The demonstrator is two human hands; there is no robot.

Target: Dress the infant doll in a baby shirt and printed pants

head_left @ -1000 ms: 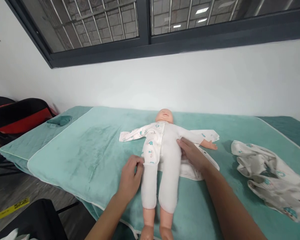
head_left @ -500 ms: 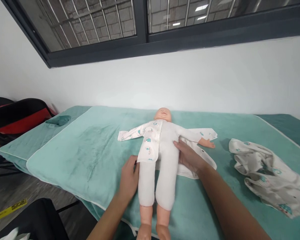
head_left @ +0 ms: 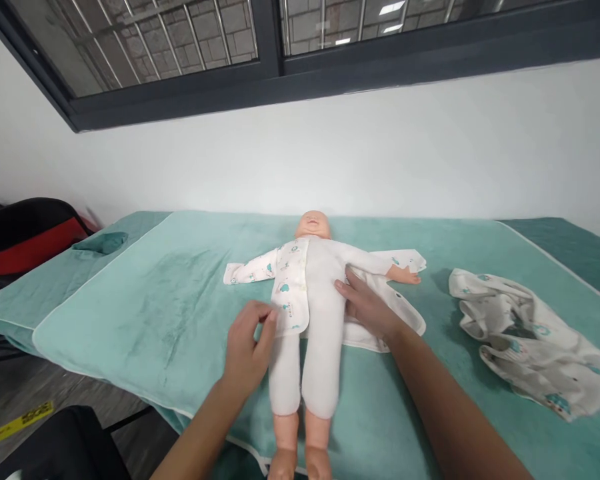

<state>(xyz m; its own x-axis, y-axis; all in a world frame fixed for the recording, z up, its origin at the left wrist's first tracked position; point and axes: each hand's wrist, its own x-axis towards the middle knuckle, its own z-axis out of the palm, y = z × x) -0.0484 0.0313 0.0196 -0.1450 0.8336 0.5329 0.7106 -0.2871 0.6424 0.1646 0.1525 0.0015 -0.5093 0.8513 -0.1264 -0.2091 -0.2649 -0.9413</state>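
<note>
A baby doll (head_left: 325,277) with a white cloth body lies on its back, head toward the wall. A white baby shirt (head_left: 291,293) with teal prints covers one arm and the left half of its chest. The shirt's other half lies spread beneath and beside the doll on the right, and the doll's arm there is outside the sleeve. My left hand (head_left: 250,340) is closed at the shirt's left side edge, thumb and forefinger pinched by the cloth. My right hand (head_left: 367,303) rests against the doll's right-hand side, fingers stretched and apart.
A crumpled printed baby garment (head_left: 535,347) lies at the right on the green bed cover (head_left: 145,300). Behind the bed are a white wall (head_left: 220,167) and a dark window frame (head_left: 190,100). Black and red chairs (head_left: 35,237) stand at the left.
My left hand has moved from the shirt's lower corner up along its side edge. My right hand stays at the doll's side. The whole view has shifted slightly.
</note>
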